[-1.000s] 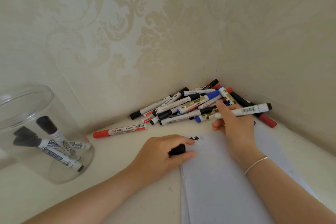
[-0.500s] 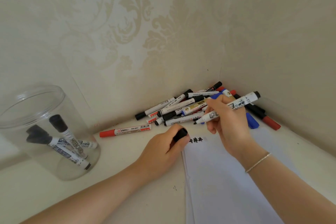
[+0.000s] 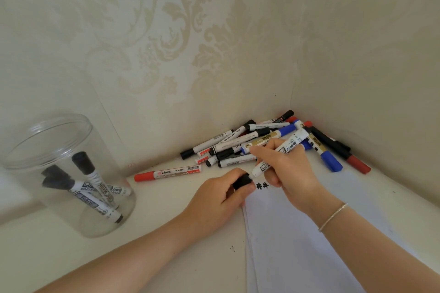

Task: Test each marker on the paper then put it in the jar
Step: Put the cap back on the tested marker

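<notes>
From the head view, your right hand has its fingers curled round a white marker, its writing end pointing down and left toward your left hand, whose thumb and fingers pinch a black cap right at that end. I can't tell whether the cap is going on or coming off, and the tip itself is hidden. Both hands sit at the top left corner of the paper, where two black test marks show just under the marker. The clear jar stands near the left edge of the surface, well apart from the paper, with about three black-capped markers in it, so you've only made a start by my reckoning. Most of the job is left: a pile of markers lies in the back right corner against the walls, and one red-capped marker lies alone between the pile and the jar. The one in your hand is not yet in the jar.
</notes>
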Available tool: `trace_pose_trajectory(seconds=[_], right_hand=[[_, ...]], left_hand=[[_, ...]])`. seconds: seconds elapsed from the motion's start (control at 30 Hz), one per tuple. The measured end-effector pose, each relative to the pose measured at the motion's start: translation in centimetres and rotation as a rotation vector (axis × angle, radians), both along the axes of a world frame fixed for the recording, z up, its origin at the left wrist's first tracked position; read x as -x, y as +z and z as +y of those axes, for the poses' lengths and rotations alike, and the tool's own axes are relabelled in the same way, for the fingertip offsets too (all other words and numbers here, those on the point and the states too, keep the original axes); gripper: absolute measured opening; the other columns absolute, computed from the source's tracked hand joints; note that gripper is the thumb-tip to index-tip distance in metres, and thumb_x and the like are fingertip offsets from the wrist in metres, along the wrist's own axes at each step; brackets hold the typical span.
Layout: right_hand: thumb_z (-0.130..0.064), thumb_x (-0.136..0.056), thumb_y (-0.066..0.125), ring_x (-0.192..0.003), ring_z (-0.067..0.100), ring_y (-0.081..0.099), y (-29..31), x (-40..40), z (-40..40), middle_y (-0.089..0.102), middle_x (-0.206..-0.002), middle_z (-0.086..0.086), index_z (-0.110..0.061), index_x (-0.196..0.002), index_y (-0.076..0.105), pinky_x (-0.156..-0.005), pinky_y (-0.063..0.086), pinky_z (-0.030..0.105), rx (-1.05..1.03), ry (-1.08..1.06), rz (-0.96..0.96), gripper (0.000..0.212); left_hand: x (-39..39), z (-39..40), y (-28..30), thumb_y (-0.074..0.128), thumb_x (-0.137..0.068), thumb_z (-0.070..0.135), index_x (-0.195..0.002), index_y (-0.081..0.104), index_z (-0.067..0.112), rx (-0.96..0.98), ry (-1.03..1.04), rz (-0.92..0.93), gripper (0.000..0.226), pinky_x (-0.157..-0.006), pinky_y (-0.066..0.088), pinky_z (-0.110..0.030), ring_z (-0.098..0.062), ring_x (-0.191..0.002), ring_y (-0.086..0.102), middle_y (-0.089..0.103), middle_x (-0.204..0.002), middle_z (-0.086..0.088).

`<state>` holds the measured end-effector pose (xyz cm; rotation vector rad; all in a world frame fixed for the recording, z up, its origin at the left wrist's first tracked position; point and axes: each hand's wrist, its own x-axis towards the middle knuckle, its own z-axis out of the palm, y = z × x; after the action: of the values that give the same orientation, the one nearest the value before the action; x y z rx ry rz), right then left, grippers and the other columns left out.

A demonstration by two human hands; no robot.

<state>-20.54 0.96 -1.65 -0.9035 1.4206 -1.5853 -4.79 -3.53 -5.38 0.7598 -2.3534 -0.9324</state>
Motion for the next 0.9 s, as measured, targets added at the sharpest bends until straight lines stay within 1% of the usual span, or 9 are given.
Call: trace_pose_trajectory(seconds=[0.1,0.23,0.33,0.43,0.5,0.6,0.77,0.83,0.9], right_hand=[[-0.013,-0.079,0.073,-0.040,0.019,0.045,0.3,0.0,0.2,0.060,-0.070,0.024,0.000,-0.077,0.057,-0.039,0.039,0.024,-0.038,0.139,-0.003,0.021],[-0.025,-0.085,0.065,-0.052,0.025,0.058,1.6,0.2,0.7,0.064,-0.078,0.028,0.003,-0.082,0.061,-0.049,0.052,0.031,-0.080,0.250,-0.223,0.029],[-0.014,-0.092,0.051,-0.041,0.022,0.048,2.7,-1.2,0.7,0.055,-0.060,0.020,0.000,-0.069,0.055,-0.043,0.042,0.029,0.050,0.125,-0.309,0.027],[-0.003,-0.087,0.042,-0.036,0.021,0.037,4.9,-4.0,0.6,0.047,-0.053,0.013,-0.006,-0.061,0.045,-0.040,0.031,0.025,0.272,0.009,-0.354,0.026],[0.000,-0.084,0.039,-0.035,0.020,0.035,7.0,-6.1,0.4,0.046,-0.051,0.010,-0.007,-0.058,0.040,-0.038,0.027,0.024,0.378,-0.015,-0.337,0.027],[0.003,-0.082,0.037,-0.032,0.019,0.035,9.8,-9.4,-0.5,0.044,-0.050,0.011,-0.007,-0.054,0.041,-0.037,0.025,0.023,0.467,0.018,-0.323,0.029],[0.001,-0.081,0.037,-0.030,0.020,0.034,12.2,-13.2,-2.6,0.043,-0.046,0.012,-0.009,-0.048,0.042,-0.038,0.027,0.023,0.459,0.139,-0.390,0.035],[-0.004,-0.084,0.039,-0.034,0.021,0.037,12.3,-13.9,-3.3,0.047,-0.048,0.011,-0.008,-0.054,0.045,-0.039,0.030,0.023,0.421,0.248,-0.463,0.031],[-0.021,-0.091,0.047,-0.039,0.020,0.039,12.2,-14.3,-3.9,0.051,-0.055,0.010,-0.009,-0.066,0.049,-0.041,0.034,0.022,0.315,0.392,-0.523,0.028]], left_hand=[[0.0,0.0,0.0,0.045,-0.092,0.052,-0.097,0.057,0.022,0.014,0.017,0.012,0.032,-0.057,0.042,-0.036,-0.013,-0.058,0.050,0.056,-0.067,0.004],[-0.1,0.2,0.8,0.047,-0.098,0.036,-0.103,0.058,0.025,0.013,0.057,0.096,0.016,-0.053,0.030,-0.020,-0.005,-0.054,0.039,0.046,-0.063,0.013],[0.5,1.1,3.3,0.048,-0.099,0.034,-0.088,0.059,0.023,-0.032,0.104,0.227,0.019,-0.052,0.029,-0.018,-0.007,-0.053,0.035,0.046,-0.058,0.011],[0.9,1.5,6.9,0.045,-0.090,0.051,-0.070,0.052,0.014,-0.026,0.219,0.364,0.043,-0.057,0.035,-0.032,-0.020,-0.059,0.041,0.053,-0.064,-0.010],[0.1,1.5,9.2,0.043,-0.087,0.054,-0.066,0.047,0.008,0.047,0.332,0.415,0.050,-0.056,0.035,-0.031,-0.016,-0.056,0.041,0.047,-0.061,-0.012],[-2.2,1.2,12.3,0.042,-0.086,0.043,-0.062,0.043,0.004,0.106,0.459,0.458,0.045,-0.050,0.029,-0.028,-0.012,-0.051,0.034,0.041,-0.056,-0.014],[-6.7,0.8,15.7,0.044,-0.091,0.045,-0.061,0.046,0.008,0.126,0.560,0.359,0.047,-0.054,0.030,-0.031,-0.012,-0.049,0.033,0.041,-0.051,-0.004],[-8.5,1.0,16.9,0.044,-0.095,0.047,-0.068,0.049,0.005,0.170,0.572,0.280,0.050,-0.054,0.031,-0.029,-0.011,-0.049,0.034,0.038,-0.050,0.005],[-10.3,1.4,18.3,0.047,-0.092,0.048,-0.071,0.051,0.011,0.275,0.592,0.221,0.042,-0.049,0.032,-0.025,-0.009,-0.045,0.037,0.040,-0.048,0.008]])
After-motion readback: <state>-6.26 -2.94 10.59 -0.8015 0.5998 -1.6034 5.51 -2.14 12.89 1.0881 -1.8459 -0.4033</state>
